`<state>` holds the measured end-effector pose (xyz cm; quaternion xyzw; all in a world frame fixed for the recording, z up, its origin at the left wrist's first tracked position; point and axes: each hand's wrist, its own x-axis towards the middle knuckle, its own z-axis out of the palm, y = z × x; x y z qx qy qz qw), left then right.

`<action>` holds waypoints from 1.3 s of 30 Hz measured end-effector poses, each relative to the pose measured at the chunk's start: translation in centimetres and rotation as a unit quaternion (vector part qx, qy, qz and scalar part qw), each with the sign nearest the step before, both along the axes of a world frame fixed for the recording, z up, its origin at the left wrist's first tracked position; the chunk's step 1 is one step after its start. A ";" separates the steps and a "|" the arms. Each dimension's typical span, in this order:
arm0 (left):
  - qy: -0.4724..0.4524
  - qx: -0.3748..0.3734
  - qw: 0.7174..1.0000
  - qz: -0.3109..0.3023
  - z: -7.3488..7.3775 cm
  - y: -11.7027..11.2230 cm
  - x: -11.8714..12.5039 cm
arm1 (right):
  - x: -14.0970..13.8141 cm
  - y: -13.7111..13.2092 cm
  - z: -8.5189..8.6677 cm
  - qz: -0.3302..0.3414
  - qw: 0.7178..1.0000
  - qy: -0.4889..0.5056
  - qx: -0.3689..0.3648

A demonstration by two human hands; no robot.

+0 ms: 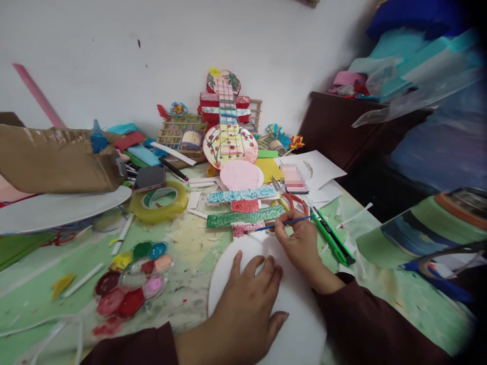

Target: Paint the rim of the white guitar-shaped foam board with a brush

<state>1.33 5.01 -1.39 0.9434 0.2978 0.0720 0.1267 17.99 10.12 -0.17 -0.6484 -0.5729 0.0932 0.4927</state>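
Observation:
My right hand (pixel 296 243) pinches a thin blue paintbrush (pixel 283 223), its tip touching a pink textured piece (pixel 247 229) just under a green painted strip (pixel 245 217). My left hand (pixel 247 309) lies flat, fingers spread, on a white round disc (pixel 300 324) at the table's near edge. Above the green strip lie a red piece (pixel 245 205), a light blue wavy strip (pixel 241 194) and a pink round disc (pixel 239 175). A paint palette (pixel 133 281) with red, pink, yellow, green and blue wells sits left of my left hand.
A tape roll (pixel 160 202), a phone (pixel 149 177) and a cardboard box (pixel 57 157) on a white plate (pixel 57 208) sit at the left. A green utility knife (pixel 333 238) and red-handled scissors (pixel 294 200) lie right. A painted guitar-shaped craft (pixel 228 126) leans on the wall.

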 end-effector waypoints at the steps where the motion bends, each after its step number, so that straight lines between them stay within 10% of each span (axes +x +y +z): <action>1: -0.001 0.000 1.000 0.000 0.0 0.0 0.0 | 0.1 0.0 0.0 0.001 1.000 0.000 -0.001; 39: -0.003 -0.001 1.000 0.001 -0.4 -0.1 -0.1 | 2.6 0.7 1.3 -0.089 0.994 -0.059 0.035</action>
